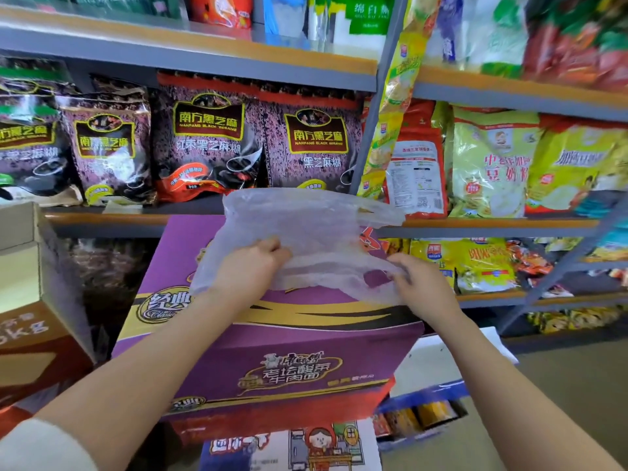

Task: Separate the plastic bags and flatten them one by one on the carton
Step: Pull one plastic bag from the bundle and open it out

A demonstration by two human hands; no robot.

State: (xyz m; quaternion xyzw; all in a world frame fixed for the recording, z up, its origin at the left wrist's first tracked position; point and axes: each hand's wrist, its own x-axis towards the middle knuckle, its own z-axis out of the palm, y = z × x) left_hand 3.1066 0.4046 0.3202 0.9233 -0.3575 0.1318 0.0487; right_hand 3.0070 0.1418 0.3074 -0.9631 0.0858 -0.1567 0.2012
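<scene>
A thin, translucent plastic bag (306, 219) hangs in the air above the far half of a purple carton (272, 338) with gold stripes and printed characters. My left hand (253, 263) grips the bag's lower left part, fingers curled into the film. At the bag's lower right edge, my right hand (416, 278) pinches the plastic. The bag is crumpled and partly spread between the two hands, its upper part billowing toward the shelf. Whether more than one bag is in the bundle cannot be told.
Grey metal shelves (204, 215) stand right behind the carton, packed with dark sesame-paste bags (207, 137) and yellow-green packets (489, 164). Cardboard boxes (30, 300) sit at the left. A white and blue box (438, 375) lies lower right, printed paper (306, 447) below.
</scene>
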